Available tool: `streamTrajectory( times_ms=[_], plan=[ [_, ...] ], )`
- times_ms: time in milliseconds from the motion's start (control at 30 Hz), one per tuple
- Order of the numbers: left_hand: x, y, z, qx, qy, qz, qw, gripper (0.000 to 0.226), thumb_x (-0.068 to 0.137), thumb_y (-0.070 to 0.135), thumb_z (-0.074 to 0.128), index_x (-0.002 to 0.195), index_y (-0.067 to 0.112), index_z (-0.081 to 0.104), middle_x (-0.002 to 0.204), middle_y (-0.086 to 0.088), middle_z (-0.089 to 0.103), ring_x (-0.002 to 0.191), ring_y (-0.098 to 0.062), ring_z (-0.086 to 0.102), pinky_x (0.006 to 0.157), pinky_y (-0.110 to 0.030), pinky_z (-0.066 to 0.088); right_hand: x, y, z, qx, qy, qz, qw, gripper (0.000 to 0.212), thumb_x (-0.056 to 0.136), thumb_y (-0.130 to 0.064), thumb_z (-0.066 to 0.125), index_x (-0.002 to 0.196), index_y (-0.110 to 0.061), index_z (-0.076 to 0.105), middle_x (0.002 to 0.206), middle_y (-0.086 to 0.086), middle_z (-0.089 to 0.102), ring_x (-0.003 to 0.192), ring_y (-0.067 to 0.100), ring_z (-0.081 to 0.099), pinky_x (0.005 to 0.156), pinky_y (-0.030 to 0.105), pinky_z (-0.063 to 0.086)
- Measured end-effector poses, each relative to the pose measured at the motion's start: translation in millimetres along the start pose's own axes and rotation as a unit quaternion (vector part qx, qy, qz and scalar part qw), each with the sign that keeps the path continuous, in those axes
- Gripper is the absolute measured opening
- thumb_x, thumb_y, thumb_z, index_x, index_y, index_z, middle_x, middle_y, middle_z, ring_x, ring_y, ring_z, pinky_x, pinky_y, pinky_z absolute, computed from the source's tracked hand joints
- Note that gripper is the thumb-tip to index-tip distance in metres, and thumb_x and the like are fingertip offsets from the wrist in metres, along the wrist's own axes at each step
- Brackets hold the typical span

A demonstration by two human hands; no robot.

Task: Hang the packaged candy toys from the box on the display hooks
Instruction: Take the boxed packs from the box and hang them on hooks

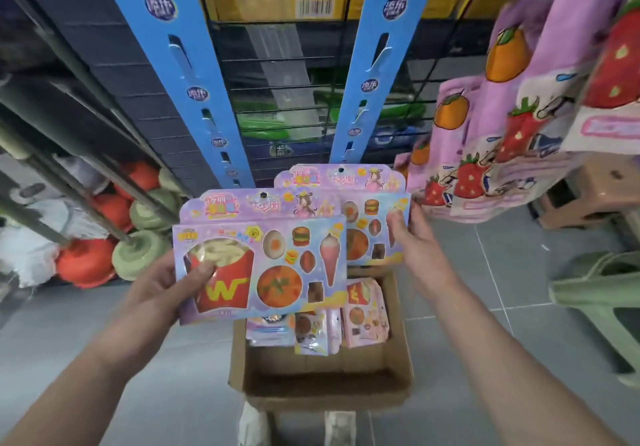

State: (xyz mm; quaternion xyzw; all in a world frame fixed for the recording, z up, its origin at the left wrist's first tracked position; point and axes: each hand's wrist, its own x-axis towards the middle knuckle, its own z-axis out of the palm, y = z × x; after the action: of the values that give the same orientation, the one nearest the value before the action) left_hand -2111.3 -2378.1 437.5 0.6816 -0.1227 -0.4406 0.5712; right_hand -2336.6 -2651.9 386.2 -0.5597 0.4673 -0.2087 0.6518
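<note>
My left hand (166, 284) grips a purple candy toy pack (277, 258) at its lower left corner, thumb on the red fries picture. Behind and to the right, my right hand (414, 237) holds a second candy toy pack (360, 185) by its right edge. Both packs are upright, above an open cardboard box (322, 379) on the floor. Several more packs (332, 327) lie at the far end of the box. Two blue hanging display strips (180, 64) (374, 64) with hook slots rise in front of a wire grid.
Orange and green round mop heads (114, 237) lean at the left under dark shelving. Pink fruit-print towels (519, 116) hang at the right. A brown stool (595, 192) and a green stool (602, 300) stand on the grey tiled floor at the right.
</note>
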Motion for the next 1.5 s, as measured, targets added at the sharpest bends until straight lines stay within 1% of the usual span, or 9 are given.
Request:
streamTrajectory(
  times_ms=[100,233,367,867,967,1133,1333,1433,1500],
  plan=[
    [0.3,-1.0,2.6,0.000,0.000,0.004,1.000,0.022,0.094,0.014,0.056,0.109,0.008,0.070,0.087,-0.002,0.080,0.067,-0.014,0.076,0.058,-0.021,0.059,3.2,2.8,-1.5,0.007,0.008,0.012,1.000,0.031,0.104,-0.036,0.054,0.134,-0.044,0.054,0.117,-0.014,0.074,0.107,0.012,0.072,0.093,0.043,0.058],
    [1.9,-4.3,2.9,-0.001,-0.021,-0.002,1.000,0.029,0.096,0.017,0.056,0.120,0.012,0.070,0.110,-0.013,0.079,0.091,-0.029,0.079,0.071,-0.030,0.064,6.6,7.2,-2.2,0.000,0.002,0.020,1.000,0.024,0.104,-0.038,0.054,0.123,-0.051,0.058,0.124,-0.011,0.072,0.111,0.013,0.071,0.097,0.045,0.057],
    [4.3,-9.2,3.9,-0.009,-0.029,-0.008,1.000,0.033,0.095,0.018,0.056,0.124,0.008,0.069,0.116,-0.016,0.077,0.097,-0.033,0.077,0.076,-0.033,0.065,11.5,14.2,-3.1,-0.023,-0.009,0.016,1.000,0.031,0.101,-0.044,0.056,0.132,-0.047,0.055,0.126,-0.009,0.071,0.112,0.015,0.071,0.097,0.051,0.057],
    [14.9,-24.4,4.2,-0.037,-0.050,-0.045,0.997,0.042,0.094,0.027,0.065,0.131,0.006,0.065,0.121,-0.018,0.075,0.105,-0.038,0.075,0.081,-0.035,0.064,12.8,19.9,3.4,-0.043,0.049,0.001,0.998,0.028,0.103,-0.042,0.053,0.131,-0.041,0.057,0.119,-0.014,0.073,0.108,0.009,0.071,0.096,0.042,0.058],
    [16.4,-26.9,3.3,-0.041,-0.064,-0.049,0.996,0.070,0.078,0.047,0.083,0.134,0.009,0.063,0.126,-0.017,0.073,0.110,-0.040,0.073,0.087,-0.040,0.063,15.0,19.4,5.5,-0.055,0.062,-0.002,0.997,0.024,0.103,-0.042,0.053,0.127,-0.041,0.059,0.118,-0.015,0.073,0.108,0.008,0.070,0.097,0.041,0.057],
    [18.4,-26.7,6.0,-0.047,-0.073,-0.051,0.995,0.090,0.063,0.057,0.091,0.135,0.011,0.063,0.129,-0.017,0.072,0.114,-0.041,0.071,0.095,-0.050,0.059,18.7,20.1,8.6,-0.069,0.059,0.006,0.996,0.030,0.105,-0.036,0.051,0.135,-0.038,0.054,0.121,-0.015,0.070,0.101,-0.003,0.069,0.074,0.014,0.055],
    [21.6,-21.5,13.1,-0.038,-0.072,-0.047,0.996,0.088,0.058,0.062,0.092,0.129,0.016,0.068,0.125,-0.015,0.074,0.110,-0.037,0.074,0.090,-0.043,0.062,27.8,29.0,14.8,-0.079,0.104,0.014,0.991,0.033,0.103,-0.034,0.055,0.135,-0.027,0.059,0.124,-0.005,0.069,0.110,0.011,0.067,0.079,0.018,0.053],
    [24.1,-21.2,15.4,-0.034,-0.071,-0.042,0.996,0.087,0.058,0.062,0.092,0.128,0.016,0.068,0.124,-0.015,0.074,0.109,-0.037,0.074,0.088,-0.041,0.063,28.2,28.2,17.7,-0.081,0.132,0.015,0.988,0.024,0.102,-0.030,0.058,0.123,-0.023,0.065,0.114,-0.004,0.073,0.101,0.008,0.069,0.065,0.008,0.049],
    [25.9,-21.6,18.2,-0.029,-0.073,-0.038,0.996,0.088,0.059,0.063,0.091,0.129,0.016,0.066,0.125,-0.014,0.074,0.110,-0.036,0.074,0.086,-0.039,0.063,25.3,24.0,18.8,-0.082,0.152,0.013,0.985,0.020,0.101,-0.026,0.059,0.116,-0.016,0.067,0.105,-0.006,0.073,0.082,-0.008,0.067,0.056,0.005,0.043]
  ],
)
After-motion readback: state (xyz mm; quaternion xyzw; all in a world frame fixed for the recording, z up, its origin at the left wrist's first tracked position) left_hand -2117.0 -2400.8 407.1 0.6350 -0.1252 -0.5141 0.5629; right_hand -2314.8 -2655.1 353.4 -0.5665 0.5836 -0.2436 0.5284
